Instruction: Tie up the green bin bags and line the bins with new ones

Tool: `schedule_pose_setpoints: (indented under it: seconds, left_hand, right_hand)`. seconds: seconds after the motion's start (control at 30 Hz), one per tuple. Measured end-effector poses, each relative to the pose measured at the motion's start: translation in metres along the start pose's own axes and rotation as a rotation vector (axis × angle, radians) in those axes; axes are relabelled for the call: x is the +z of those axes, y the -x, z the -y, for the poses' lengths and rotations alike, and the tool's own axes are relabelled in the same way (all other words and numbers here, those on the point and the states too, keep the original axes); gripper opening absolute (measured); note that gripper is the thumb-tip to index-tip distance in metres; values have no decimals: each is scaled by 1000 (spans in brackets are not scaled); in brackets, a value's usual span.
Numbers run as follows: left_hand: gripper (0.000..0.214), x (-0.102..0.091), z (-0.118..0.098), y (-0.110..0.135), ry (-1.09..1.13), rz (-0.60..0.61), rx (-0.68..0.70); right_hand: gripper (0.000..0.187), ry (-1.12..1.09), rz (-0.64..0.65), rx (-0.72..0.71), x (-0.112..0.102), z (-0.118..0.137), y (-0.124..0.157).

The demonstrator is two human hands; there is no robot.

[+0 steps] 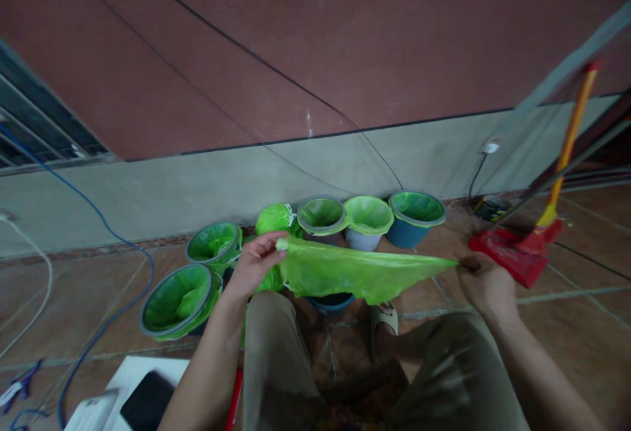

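A green plastic bag point(355, 272) is stretched between my two hands above my knees. My left hand point(257, 261) pinches its left end, and my right hand point(486, 283) grips the narrow right corner. Below the bag, a blue bucket point(331, 305) stands between my feet, mostly hidden by the plastic. Beyond it, a dark bucket point(321, 215), a white bucket point(367, 237) and a blue bucket point(411, 234) line the wall, each with a green liner. Two more lined buckets, one nearer point(176, 299) and one behind it point(213, 242), stand on the left.
A tied green bag point(275, 219) lies by the wall. At right are a red dustpan point(517, 253) with a yellow handle and a plug point(491, 147). A blue cable point(148, 267) crosses the tiles at left. A black phone point(149, 401) lies on a white surface.
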State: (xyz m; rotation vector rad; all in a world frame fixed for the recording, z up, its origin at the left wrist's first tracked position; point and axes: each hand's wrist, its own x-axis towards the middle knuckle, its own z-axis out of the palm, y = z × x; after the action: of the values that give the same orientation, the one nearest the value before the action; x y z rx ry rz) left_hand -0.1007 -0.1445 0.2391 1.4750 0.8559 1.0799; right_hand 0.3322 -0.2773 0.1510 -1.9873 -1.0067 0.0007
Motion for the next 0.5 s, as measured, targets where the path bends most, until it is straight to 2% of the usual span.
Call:
schedule_pose_setpoints:
  seconds: [0.07,0.1,0.13,0.2,0.23,0.3,0.37,0.5]
  left_hand:
    - [39,18,-4,-1,-56,31,39]
    - [37,29,-6,-2,-91,38,60]
    - [36,40,-7,-3,-125,46,81]
    - [36,63,-10,-4,-172,74,118]
    - [37,75,-11,-4,-188,90,138]
    - [40,94,-12,-4,-216,122,178]
    - [43,109,-13,-3,-239,135,214]
    - [46,126,-12,-2,-248,171,228]
  right_hand:
    - [39,167,-70,-101,-5,33,5]
    - [39,134,-60,-181,-6,55,11]
    - [35,43,-11,-272,-6,80,20]
    - [30,-167,233,-466,-2,130,39]
    - [29,-241,313,-533,3,152,47]
    - [25,-330,360,-570,12,182,59]
    - [20,-400,348,-534,21,193,62]
    - [7,-490,276,-432,28,182,59]
